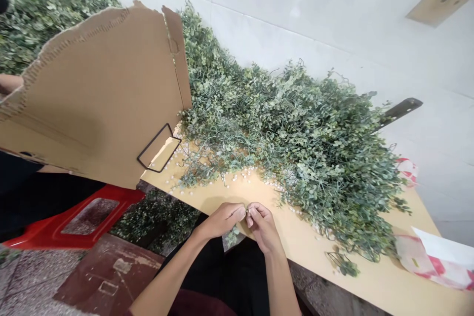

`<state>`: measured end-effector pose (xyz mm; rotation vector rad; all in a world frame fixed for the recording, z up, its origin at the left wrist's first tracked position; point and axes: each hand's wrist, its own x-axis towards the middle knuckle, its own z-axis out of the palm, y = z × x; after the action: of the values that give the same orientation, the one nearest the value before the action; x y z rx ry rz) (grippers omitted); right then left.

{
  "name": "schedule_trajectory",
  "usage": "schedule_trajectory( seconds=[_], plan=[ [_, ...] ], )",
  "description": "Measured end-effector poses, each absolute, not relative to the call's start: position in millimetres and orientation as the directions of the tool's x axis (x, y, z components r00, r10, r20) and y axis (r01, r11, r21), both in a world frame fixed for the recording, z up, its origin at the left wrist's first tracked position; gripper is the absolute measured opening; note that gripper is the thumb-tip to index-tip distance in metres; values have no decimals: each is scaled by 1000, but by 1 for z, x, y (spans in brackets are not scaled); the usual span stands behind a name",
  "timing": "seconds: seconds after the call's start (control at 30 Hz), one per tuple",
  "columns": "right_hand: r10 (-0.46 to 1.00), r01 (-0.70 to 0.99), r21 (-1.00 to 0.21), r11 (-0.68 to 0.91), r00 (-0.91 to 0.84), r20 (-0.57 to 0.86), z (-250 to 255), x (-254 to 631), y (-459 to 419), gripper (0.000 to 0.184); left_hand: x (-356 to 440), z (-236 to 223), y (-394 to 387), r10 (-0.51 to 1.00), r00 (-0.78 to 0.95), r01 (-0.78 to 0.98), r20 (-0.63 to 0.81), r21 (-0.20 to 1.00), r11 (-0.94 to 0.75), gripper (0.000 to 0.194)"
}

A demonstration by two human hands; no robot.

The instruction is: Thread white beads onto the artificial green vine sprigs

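Observation:
Just over the table's near edge, my left hand (225,219) and my right hand (262,226) meet with fingertips almost touching. Both are closed in a pinch on a small artificial leaf sprig, whose green leaves (232,236) dangle below my left hand. The tiny part between the fingertips is mostly covered by them. Beyond my hands, small white beads (242,175) lie scattered on the table (218,201). A big heap of artificial greenery (296,128) spreads behind the beads. One loose sprig (344,264) lies to the right.
A large cardboard sheet (111,94) stands at the left, with a black wire frame (159,148) at its lower corner. Another person's hand (10,84) shows at its far edge. A red stool (79,217) is below. Red-and-white plastic bags (425,261) lie at the right.

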<state>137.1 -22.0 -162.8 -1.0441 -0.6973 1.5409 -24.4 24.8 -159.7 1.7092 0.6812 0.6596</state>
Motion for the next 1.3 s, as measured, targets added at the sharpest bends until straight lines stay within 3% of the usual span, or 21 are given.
schedule_trajectory(
  seconds=[0.27, 1.3],
  plan=[
    [956, -549, -799, -245, 0, -293, -165, 132, -21, 25, -23, -153, 25, 703, 703, 38, 107, 982, -188, 45],
    [956, -528, -814, -240, 16, -292, -163, 132, -19, 25, -23, -156, 26, 700, 708, 77, 88, 977, -201, 46]
  ],
)
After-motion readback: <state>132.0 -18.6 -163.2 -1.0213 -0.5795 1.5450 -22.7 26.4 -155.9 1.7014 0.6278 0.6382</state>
